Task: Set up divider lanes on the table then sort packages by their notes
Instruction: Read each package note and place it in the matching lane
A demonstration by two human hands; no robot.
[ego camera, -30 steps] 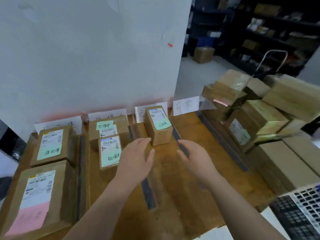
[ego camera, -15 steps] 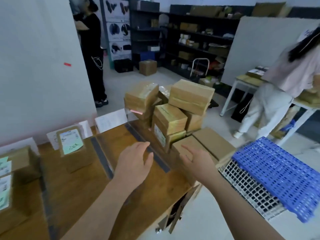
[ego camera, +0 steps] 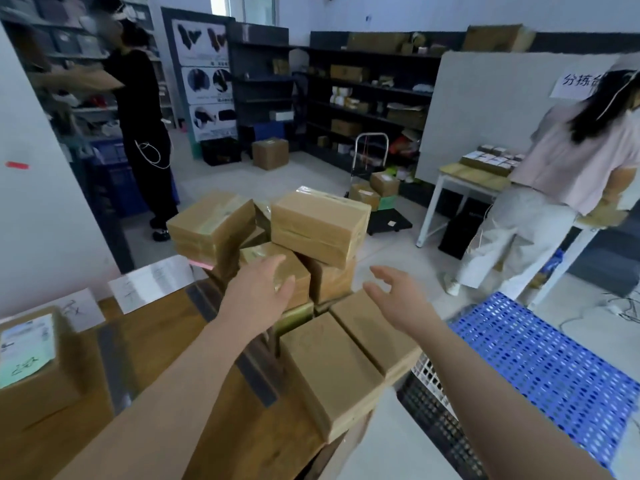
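At nine o'clock on the table (ego camera: 166, 341), a package with a green note (ego camera: 27, 355) lies in its lane under a paper lane sign (ego camera: 152, 282), so sorting looks under way. Past the dark divider strip (ego camera: 256, 379), the left hand (ego camera: 258, 296) and right hand (ego camera: 398, 299), both spread wide and empty, reach toward the unsorted stack of boxes (ego camera: 318, 223) at twelve o'clock, probably to lift one from both sides.
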